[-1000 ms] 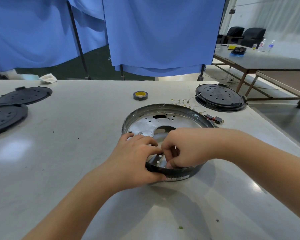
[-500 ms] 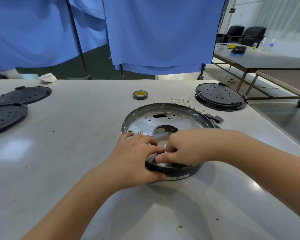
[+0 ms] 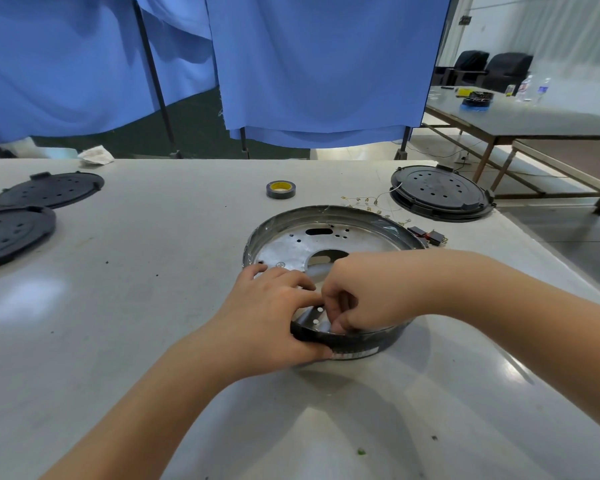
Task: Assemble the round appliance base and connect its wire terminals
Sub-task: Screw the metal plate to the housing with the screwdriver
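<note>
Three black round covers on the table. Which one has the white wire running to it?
The black cover at far right, beyond the metal base. A thin white wire reaches its left edge; the two covers at left have none.

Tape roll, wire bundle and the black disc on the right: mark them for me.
tape roll (image 3: pixel 281 189), head view, front wall
wire bundle (image 3: pixel 368 203), head view, terminals
black disc (image 3: pixel 439 191), head view, top face
</note>
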The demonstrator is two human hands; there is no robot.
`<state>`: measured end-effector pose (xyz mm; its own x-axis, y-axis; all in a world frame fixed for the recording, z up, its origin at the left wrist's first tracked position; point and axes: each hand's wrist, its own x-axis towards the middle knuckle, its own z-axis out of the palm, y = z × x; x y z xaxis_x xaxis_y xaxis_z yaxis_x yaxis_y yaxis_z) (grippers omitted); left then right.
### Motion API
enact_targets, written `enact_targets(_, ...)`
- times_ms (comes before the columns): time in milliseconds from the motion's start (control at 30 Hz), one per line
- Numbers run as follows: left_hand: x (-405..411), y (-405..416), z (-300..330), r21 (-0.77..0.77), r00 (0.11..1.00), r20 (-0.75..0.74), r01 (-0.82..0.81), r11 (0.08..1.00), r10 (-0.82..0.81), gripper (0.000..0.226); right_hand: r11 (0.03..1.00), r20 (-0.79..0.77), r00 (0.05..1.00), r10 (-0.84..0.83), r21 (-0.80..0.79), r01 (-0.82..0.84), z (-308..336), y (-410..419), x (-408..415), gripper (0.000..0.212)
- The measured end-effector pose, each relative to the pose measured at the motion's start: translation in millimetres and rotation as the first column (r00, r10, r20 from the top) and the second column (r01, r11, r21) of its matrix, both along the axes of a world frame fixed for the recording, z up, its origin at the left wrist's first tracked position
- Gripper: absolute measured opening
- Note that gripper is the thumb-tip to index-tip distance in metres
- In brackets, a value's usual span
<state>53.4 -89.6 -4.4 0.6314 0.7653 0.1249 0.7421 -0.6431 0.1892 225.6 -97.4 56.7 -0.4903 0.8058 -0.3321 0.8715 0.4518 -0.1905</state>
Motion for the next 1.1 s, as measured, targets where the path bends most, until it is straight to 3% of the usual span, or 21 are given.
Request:
enact_targets(367, 0.6, -0.3, 0.3, -0.003, 1.000, 0.018, 0.000, 1.000, 0.000, 0.074, 1.000, -0.015, 1.000, -0.012, -0.002, 0.012, -3.2, 0.0, 1.1, 0.018)
enact_targets(500, 1.4, 0.3, 0.2, -0.012, 1.000, 0.021, 0.002, 1.000, -0.001, 0.066, 1.000, -0.055, 0.998, -0.005, -0.011, 0.005, -5.4, 0.8, 0.6, 0.009)
enact_targets(633, 1.0, 0.2, 0.7, -0.014, 1.000, 0.008, 0.011, 1.000, -0.011, 0.062, 1.000, -0.098, 0.995, 0.011, -0.020, -0.013, -6.0, 1.4, 0.6, 0.017)
enact_targets(767, 0.8, -0.2, 0.9, -0.011, 1.000, 0.004, 0.011, 1.000, -0.011, 0.063, 1.000, -0.114, 0.994, -0.001, 0.010, 0.002, -6.6, 2.7, 2.4, 0.001)
enact_targets(967, 0.9, 0.2, 0.3, 0.003, 1.000, -0.005, 0.004, 1.000, -0.004, 0.068, 0.997, -0.066, 0.998, 0.007, 0.083, -0.001, -9.4, 2.4, 1.2, 0.021)
enact_targets(1100, 0.8, -0.3, 0.7, -0.008, 1.000, 0.007, 0.004, 1.000, -0.004, 0.067, 0.999, -0.076, 0.997, -0.001, 0.038, 0.004, -8.2, 1.5, 2.6, 0.016)
